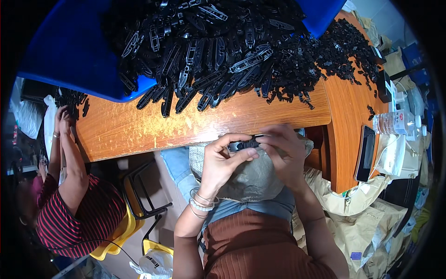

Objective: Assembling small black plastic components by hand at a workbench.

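Grip of your left hand (218,160)?
— Pinched on one black plastic part (238,146), held in front of you, above the grey cover (260,181) across your lap.
— And your right hand (284,151)?
— Curled at the part's right end; blurred, so whether it grips cannot be told.
— Beyond both?
— Before you, the wooden table (162,130) bears a heap of black pieces (204,60), with smaller bits (344,51) to its right; farther right, a phone (365,153) lies near a clear bottle (389,123). At left, a co-worker (83,218) wears stripes.
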The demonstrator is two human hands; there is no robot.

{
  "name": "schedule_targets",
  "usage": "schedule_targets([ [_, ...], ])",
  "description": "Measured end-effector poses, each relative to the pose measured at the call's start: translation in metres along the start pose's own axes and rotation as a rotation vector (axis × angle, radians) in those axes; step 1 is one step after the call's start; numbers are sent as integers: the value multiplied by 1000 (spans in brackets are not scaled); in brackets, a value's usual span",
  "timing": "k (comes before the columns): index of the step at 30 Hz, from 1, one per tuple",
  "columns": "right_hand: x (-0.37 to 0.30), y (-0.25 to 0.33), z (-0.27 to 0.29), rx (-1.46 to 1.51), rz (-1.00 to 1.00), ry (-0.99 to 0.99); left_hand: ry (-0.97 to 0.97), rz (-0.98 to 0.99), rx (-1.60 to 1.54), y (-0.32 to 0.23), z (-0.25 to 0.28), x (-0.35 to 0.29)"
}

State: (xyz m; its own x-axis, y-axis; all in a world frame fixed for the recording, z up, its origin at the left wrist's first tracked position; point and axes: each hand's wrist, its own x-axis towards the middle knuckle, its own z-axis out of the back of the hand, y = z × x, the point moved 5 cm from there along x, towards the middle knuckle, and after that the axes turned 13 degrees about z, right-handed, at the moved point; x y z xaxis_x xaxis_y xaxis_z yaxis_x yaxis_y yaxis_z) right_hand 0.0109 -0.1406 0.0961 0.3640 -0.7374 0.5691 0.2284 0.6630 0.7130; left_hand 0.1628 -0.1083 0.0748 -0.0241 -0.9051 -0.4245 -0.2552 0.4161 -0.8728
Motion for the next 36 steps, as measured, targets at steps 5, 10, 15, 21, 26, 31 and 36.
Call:
schedule_targets([
  [5, -7, -4, -4, 236, -351, 21, 44, -8, 126, 0, 1, -2],
  [10, -16, -11, -4, 235, -422, 43, 99, 41, 93, 0, 3, -1],
  [15, -3, -36, 8, 175, -35, 170, 201, -308, 674, -27, 14, 14],
  [21, 37, -60, 9, -531, 200, 29, -383, -780, 999, -67, -18, 75],
  [26, 37, -63, 6, -500, 230, 1, -530, -769, 1272, -66, -33, 97],
  [31, 43, -62, 11, -452, 235, 12, -600, -890, 1271, -57, -31, 88],
  [36, 41, -64, 16, -345, 335, -161, -635, -1065, 920, -46, -15, 62],
])
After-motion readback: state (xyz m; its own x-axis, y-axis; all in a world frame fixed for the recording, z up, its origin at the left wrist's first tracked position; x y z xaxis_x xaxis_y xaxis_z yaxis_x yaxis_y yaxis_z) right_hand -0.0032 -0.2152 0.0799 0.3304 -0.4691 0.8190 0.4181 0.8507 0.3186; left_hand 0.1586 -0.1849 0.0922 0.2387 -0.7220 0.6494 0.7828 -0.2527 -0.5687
